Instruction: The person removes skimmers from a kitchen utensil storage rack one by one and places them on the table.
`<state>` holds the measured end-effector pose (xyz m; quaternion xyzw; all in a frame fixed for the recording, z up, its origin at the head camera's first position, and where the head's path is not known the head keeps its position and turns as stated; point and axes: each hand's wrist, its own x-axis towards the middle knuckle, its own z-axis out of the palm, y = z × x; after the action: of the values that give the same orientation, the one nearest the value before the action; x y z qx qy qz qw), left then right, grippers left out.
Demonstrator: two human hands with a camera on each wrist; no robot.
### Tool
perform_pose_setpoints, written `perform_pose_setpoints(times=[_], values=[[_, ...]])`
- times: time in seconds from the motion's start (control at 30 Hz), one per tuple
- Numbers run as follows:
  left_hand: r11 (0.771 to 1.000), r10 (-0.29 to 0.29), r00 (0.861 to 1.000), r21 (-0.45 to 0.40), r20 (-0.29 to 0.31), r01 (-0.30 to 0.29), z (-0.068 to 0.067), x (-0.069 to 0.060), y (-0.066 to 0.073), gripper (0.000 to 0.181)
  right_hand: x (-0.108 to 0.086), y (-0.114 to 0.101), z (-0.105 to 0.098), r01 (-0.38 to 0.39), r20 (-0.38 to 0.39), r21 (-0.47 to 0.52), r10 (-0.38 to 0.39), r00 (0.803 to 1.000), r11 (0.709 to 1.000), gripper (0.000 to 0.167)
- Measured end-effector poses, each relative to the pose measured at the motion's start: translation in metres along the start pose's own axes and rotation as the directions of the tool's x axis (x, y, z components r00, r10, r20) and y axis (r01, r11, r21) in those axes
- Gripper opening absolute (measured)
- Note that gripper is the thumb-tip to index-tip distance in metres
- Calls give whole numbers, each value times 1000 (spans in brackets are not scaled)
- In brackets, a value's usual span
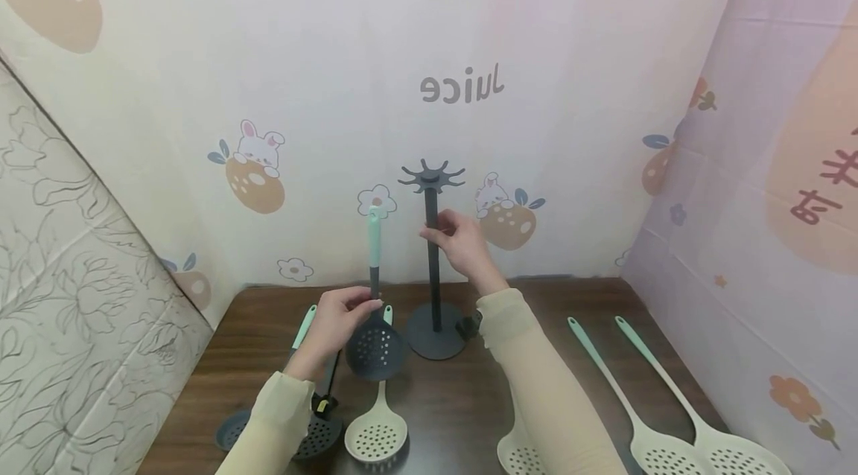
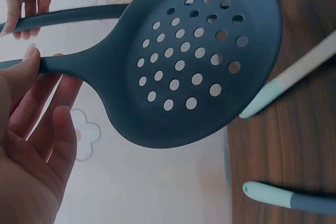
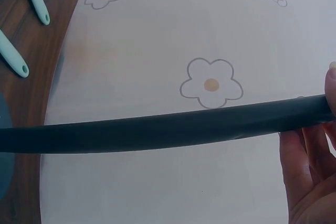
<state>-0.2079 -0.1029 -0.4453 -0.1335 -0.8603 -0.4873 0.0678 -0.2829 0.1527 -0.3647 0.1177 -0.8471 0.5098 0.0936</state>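
A dark slotted skimmer point(image 1: 375, 350) with a mint handle stands upright in the air. My left hand point(image 1: 340, 322) pinches its neck just above the perforated bowl, thumb on one side and fingers on the other. To its right is a dark utensil stand point(image 1: 434, 259), with a round base on the table and a ring of hooks on top. My right hand point(image 1: 462, 243) holds the stand's pole at its upper part, thumb and fingers around it. In the left wrist view the skimmer point(image 2: 178, 61) fills the middle, its round holes showing through. No utensil is seen on the hooks.
On the brown wooden table point(image 1: 469, 400) lie a cream skimmer point(image 1: 377, 436) in front, dark utensils point(image 1: 233, 429) at left, another cream one point(image 1: 519, 453) partly behind my right sleeve, and two cream skimmers point(image 1: 670, 453) at right. A printed curtain point(image 1: 322, 50) hangs behind.
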Motion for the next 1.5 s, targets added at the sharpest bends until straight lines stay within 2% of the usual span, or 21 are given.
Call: perform_pose_setpoints(times=[0.07, 0.2, 0.33, 0.5, 1.0, 1.13, 1.37, 1.5], values=[[1000, -11, 1000, 10, -1, 11, -3, -2, -3, 7, 0, 0, 0, -3, 7, 5, 3, 1000, 1000, 25], [998, 6, 1000, 63, 0, -6, -9, -3, -11, 7, 0, 1, 1, 5, 8, 3, -5, 1000, 1000, 26], [997, 11, 1000, 81, 0, -11, -14, -4, -19, 7, -1, 1, 1, 20, -3, -2, -20, 1000, 1000, 25], [996, -12, 1000, 91, -8, 13, -19, -6, -27, 9, -1, 1, 1, 30, -13, -4, -30, 999, 1000, 25], [988, -66, 997, 139, -51, 73, -39, -13, -36, 13, -1, 0, 0, 21, -13, 10, -21, 1000, 1000, 26], [975, -82, 994, 199, -66, 93, -45, -15, -38, 15, -1, 0, 1, 20, -12, 9, -20, 1000, 1000, 27], [950, -145, 986, 265, -81, 162, -54, -18, -42, 16, 0, 1, 2, 17, -19, 13, -17, 1000, 1000, 25], [934, -128, 987, 323, -99, 154, -59, -19, -46, 16, 0, 1, 3, 10, -17, 21, -10, 1000, 1000, 24]])
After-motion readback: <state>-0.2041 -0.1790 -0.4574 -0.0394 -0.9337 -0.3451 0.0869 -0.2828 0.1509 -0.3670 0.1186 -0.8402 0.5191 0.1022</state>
